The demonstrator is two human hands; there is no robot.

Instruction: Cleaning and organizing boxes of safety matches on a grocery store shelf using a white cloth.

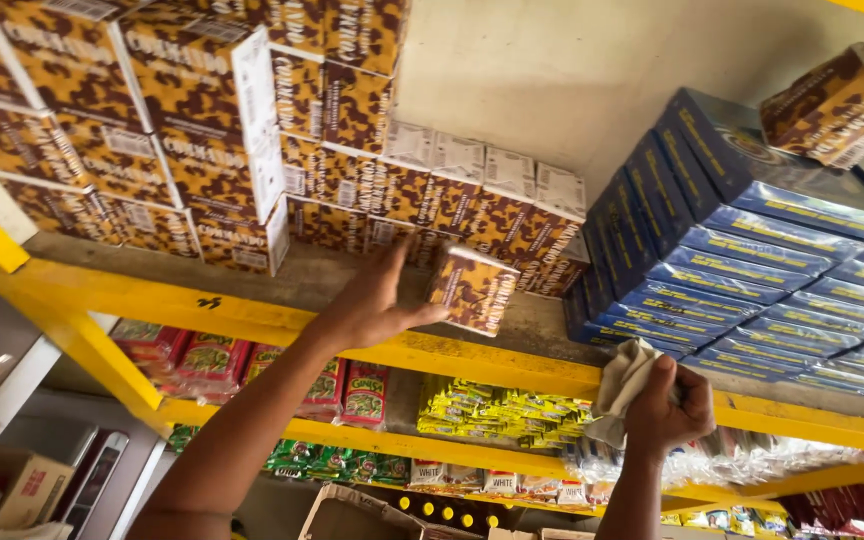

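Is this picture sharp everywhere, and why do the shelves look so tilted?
Head view: even daylight, no harsh glare; the left hand and its brown patterned box are reasonably sharp, the right hand gripping a cloth slightly soft; the wide lens and upward angle slant the yellow shelf; the lower left corner is blurry.

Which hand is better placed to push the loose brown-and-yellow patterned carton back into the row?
Probably the left hand: it already grips the brown-and-yellow patterned carton at the dusty yellow metal shelf, beside the stacked cartons. The right hand is lower, closed around a crumpled pale cloth.
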